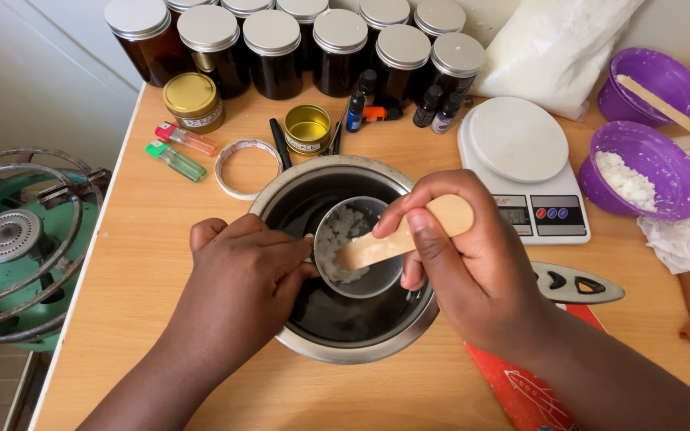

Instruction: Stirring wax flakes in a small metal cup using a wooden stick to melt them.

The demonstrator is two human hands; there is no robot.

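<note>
A large steel pot (343, 339) sits in the middle of a wooden desk (145, 263), with dark liquid in its bottom. Inside it rests a small metal cup (361, 275) holding white waxy flakes (337, 239).

The left hand (241, 275) has its grip clenched at the cup's left edge, fingertips pinching the cup's side.

The right hand (461, 263) has its grip closed around the upper end of a flat wooden stick (397, 239), whose lower end lies in the flakes.

To the right, a purple bowl (648, 160) holds more white flakes beside a white digital scale (521, 160). A second purple bowl (656, 80) behind it has another wooden stick across it.

Along the back stand dark amber jars (273, 52) with silver lids. Nearer are two gold tins (193, 100), one open and holding yellow wax.
</note>
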